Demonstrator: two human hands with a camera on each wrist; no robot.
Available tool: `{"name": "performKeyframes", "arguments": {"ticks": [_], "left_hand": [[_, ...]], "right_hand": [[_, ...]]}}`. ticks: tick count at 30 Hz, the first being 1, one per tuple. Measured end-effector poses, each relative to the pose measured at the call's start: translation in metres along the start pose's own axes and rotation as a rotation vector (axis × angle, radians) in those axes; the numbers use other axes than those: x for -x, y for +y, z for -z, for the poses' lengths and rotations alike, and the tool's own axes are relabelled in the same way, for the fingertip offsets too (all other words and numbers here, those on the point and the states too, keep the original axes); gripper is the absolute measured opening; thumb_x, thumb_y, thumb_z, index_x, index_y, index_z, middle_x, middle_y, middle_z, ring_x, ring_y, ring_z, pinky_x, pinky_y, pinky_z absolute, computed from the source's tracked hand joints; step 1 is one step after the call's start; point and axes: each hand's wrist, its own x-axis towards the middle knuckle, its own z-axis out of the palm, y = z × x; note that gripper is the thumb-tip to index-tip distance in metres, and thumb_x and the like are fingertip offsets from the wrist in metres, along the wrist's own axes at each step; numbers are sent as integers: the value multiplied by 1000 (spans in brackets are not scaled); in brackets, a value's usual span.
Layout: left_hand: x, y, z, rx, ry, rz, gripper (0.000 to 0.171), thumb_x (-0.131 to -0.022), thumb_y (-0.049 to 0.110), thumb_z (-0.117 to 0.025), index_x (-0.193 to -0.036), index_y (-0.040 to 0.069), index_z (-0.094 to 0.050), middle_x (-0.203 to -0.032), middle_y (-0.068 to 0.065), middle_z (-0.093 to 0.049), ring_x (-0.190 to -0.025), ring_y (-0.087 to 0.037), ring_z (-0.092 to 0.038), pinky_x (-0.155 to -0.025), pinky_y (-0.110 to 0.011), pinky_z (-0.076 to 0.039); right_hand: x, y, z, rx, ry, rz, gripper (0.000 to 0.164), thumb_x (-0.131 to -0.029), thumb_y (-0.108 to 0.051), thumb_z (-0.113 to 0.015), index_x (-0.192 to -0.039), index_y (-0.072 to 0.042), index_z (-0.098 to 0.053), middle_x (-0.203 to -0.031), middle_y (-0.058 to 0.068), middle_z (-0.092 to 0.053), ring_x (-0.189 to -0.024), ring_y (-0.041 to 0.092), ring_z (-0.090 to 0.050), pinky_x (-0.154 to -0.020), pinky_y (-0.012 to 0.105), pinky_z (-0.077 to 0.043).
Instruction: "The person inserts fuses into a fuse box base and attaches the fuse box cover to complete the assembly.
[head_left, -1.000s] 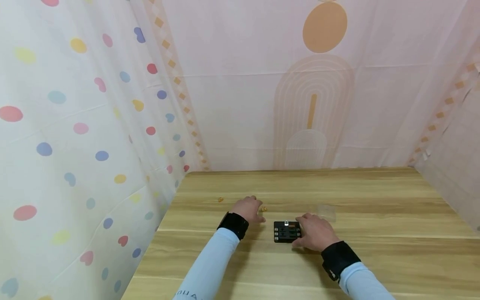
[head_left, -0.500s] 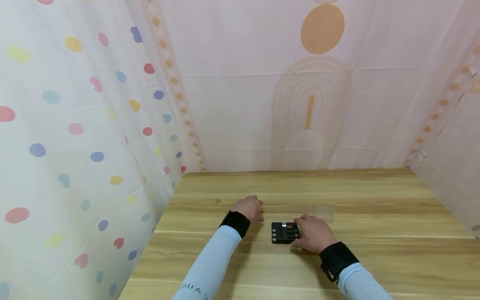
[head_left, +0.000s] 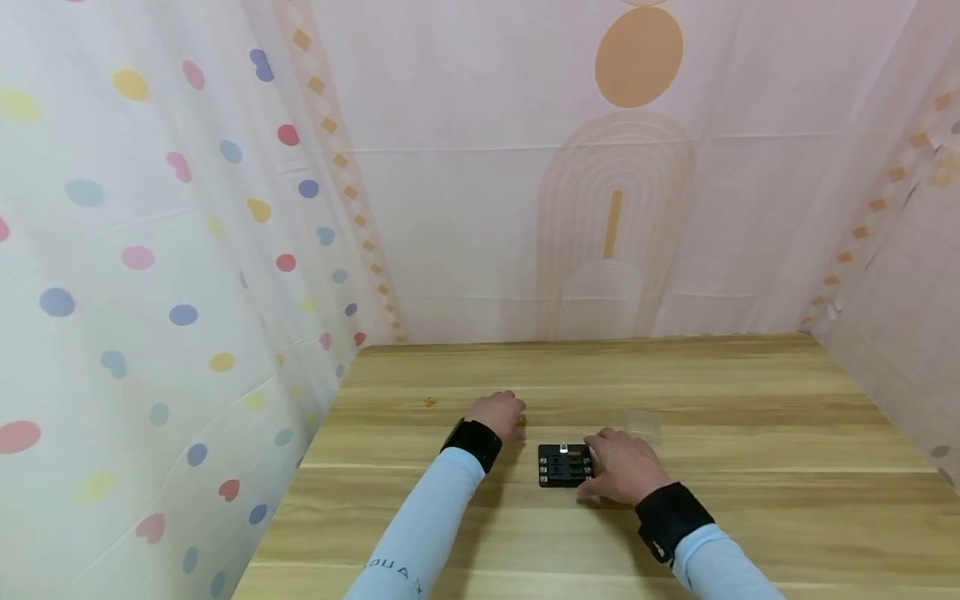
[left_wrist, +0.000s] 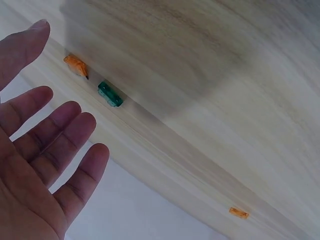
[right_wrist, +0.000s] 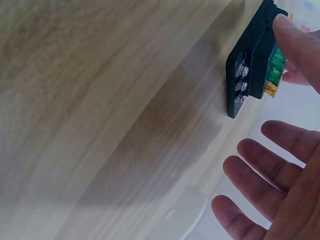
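Observation:
A black fuse block (head_left: 564, 471) lies on the wooden table, with screw terminals along its sides. In the right wrist view, green fuses (right_wrist: 276, 65) and an orange one stand in it. My right hand (head_left: 628, 468) is at the block's right side; its thumb overlaps the block in the wrist view, while the other fingers are extended. My left hand (head_left: 498, 416) hovers left of the block, fingers loosely spread, holding nothing. Just past its fingertips lie an orange blade fuse (left_wrist: 76, 65) and a green blade fuse (left_wrist: 110, 94).
Farther left on the table lies another orange fuse (left_wrist: 239, 213). A clear plastic cover (head_left: 643, 426) rests behind my right hand. Patterned curtains (head_left: 465, 208) hang along the table's back and left edges.
The head view has shifted slightly. My left hand has edged right, closer to the nearby fuses. The right hand keeps its place at the fuse block.

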Motion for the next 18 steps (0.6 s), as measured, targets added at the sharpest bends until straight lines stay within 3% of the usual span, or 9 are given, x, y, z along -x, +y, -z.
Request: {"name": "performKeyframes", "arguments": {"ticks": [12, 18], "left_hand": [[-8, 6, -8, 14, 8, 5, 26, -83, 29, -82, -104, 14, -74, -98, 0, -67, -91, -17, -64, -75, -33, -53], [-13, 4, -15, -40, 22, -17, 14, -85, 27, -80, -90, 16, -73, -90, 2, -65, -85, -16, -63, -70, -33, -53]], "right_hand": [[1, 3, -1, -12, -15, -8, 79, -70, -47, -87, -129, 0, -62, -124, 18, -61, -113, 39, -58, -93, 55, -46], [0, 3, -2, -14, -15, -14, 78, -70, -46, -88, -129, -1, -62, -125, 18, -61, -114, 39, -57, -94, 55, -45]]}}
